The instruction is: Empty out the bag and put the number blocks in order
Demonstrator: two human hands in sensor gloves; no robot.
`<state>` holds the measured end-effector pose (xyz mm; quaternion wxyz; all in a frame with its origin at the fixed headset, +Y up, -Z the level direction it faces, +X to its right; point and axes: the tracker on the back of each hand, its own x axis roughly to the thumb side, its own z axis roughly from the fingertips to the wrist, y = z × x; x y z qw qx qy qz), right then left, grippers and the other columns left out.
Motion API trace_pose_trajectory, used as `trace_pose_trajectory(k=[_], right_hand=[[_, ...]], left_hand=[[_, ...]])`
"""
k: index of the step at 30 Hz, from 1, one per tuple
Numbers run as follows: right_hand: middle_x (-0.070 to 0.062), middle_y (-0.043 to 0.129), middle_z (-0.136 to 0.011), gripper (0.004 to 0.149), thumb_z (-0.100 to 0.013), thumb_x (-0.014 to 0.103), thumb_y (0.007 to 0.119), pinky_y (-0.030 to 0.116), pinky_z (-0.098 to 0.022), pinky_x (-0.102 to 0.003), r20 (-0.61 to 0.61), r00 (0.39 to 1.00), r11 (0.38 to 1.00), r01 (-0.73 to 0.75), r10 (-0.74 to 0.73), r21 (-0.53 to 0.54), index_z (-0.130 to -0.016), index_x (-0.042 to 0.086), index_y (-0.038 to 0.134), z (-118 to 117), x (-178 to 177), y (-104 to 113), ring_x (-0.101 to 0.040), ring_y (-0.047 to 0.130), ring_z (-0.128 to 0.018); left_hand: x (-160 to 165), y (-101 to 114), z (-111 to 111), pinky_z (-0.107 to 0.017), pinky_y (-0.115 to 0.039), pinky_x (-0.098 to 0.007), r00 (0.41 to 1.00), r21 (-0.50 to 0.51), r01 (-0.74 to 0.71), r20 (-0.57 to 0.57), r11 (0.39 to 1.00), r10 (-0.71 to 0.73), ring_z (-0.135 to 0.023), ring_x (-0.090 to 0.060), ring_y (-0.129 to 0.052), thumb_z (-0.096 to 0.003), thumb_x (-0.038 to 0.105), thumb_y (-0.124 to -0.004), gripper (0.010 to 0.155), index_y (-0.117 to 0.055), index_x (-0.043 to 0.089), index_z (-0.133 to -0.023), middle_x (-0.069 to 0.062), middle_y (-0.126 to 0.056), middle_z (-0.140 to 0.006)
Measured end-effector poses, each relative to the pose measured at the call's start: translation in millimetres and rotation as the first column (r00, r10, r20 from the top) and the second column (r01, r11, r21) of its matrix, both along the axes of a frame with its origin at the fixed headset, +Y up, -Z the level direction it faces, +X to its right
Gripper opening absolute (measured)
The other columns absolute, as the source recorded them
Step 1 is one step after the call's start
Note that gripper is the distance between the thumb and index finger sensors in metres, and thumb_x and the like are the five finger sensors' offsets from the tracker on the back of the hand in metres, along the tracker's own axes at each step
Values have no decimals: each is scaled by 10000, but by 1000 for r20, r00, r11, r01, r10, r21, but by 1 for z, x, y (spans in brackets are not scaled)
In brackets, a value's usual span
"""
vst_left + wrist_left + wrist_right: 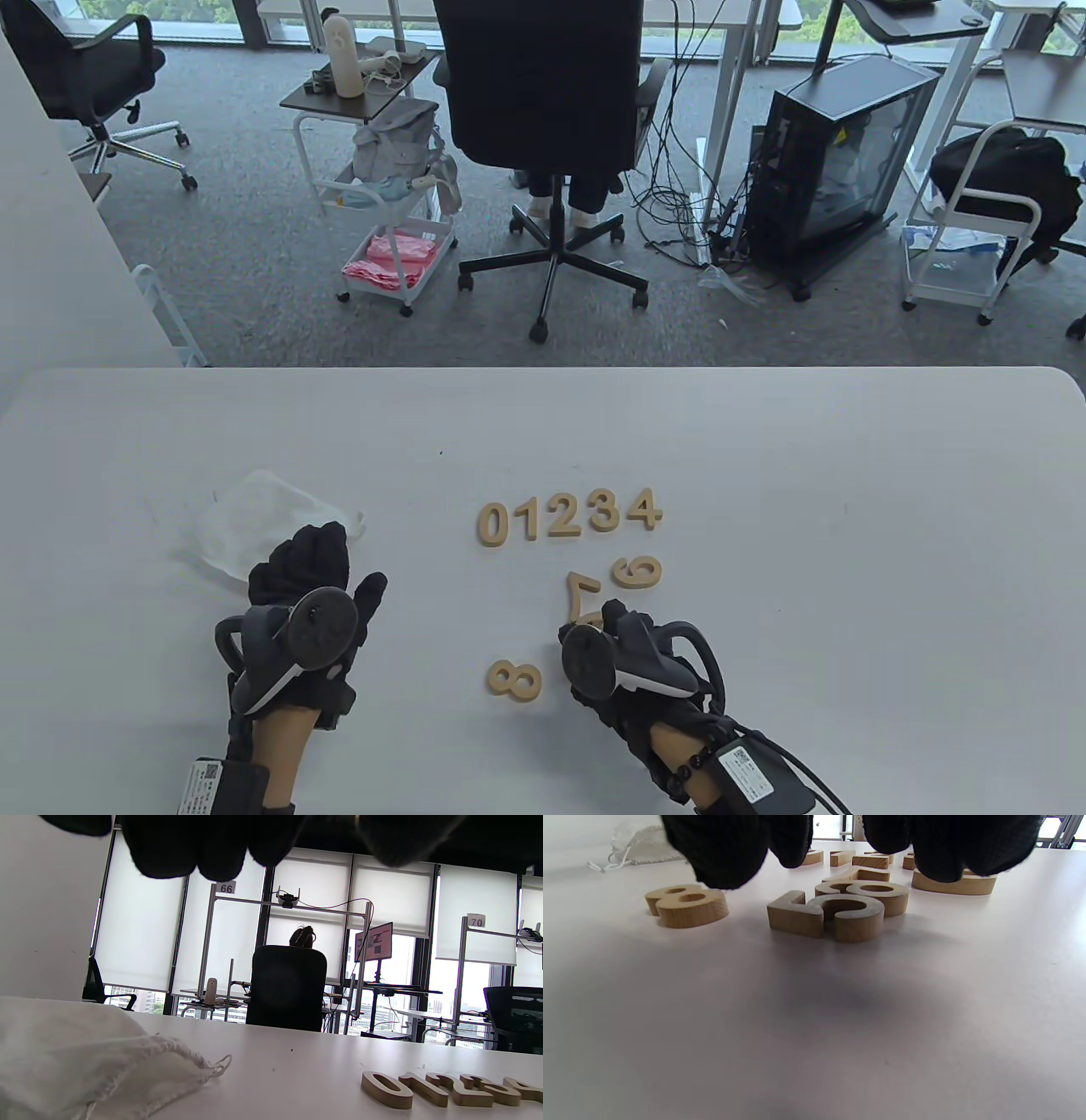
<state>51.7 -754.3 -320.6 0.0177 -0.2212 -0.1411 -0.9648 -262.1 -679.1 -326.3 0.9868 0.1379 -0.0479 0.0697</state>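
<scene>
Wooden number blocks 0 to 4 (567, 514) lie in a row mid-table; the row also shows in the left wrist view (449, 1088). Loose blocks lie nearer me: a 6 (636, 571), a 7 (581, 594) and an 8 (514, 681). My right hand (607, 621) hovers over the spot just below the 7. In the right wrist view its fingers (729, 853) hang above a 5 (827, 914) with another ringed block (878, 893) behind it, touching neither. The white drawstring bag (254, 519) lies flat at the left. My left hand (310, 552) rests at its near edge, holding nothing.
The white table's far edge (543, 370) runs across the middle of the table view. Beyond it are an office chair (543, 102), a trolley (394, 212) and a computer case (836, 161) on the carpet.
</scene>
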Motion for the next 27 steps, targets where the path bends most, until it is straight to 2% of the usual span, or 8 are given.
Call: trace_pose_trajectory(k=[9,17,27], right_hand=[[-410,401,-1072,656,-531,385,747,640,-641,-736,-16,998,998,-54,55,24,-1108,203,493,1,-9,-12,-686,656,-878],[-371,519,-1046,647,-522,379,763,701,-642,-670,-41,998,996,-50,53,80,-1088,152,545,6,-15,-15,-604,746,-858],[-311,654,-1003,654,-499,329,827,782,-596,-601,-43,995,987,-79,86,141,-1069,147,565,6,-18,-18,-516,850,-785]], left_hand=[[0,1,1,-638,-523,-798,1000,-3,15,-11,1000,-15,-945,-621,-685,-538,524,-661,775,-528,9,-1102,-340,-568,-1083],[-1,1,1,-638,-523,-798,1000,0,8,-21,1000,-8,-946,-619,-685,-538,524,-661,777,-529,7,-1102,-341,-568,-1083],[-2,1,0,-637,-524,-798,1000,-3,8,-20,1000,-8,-946,-619,-686,-538,524,-661,776,-528,7,-1102,-341,-569,-1083]])
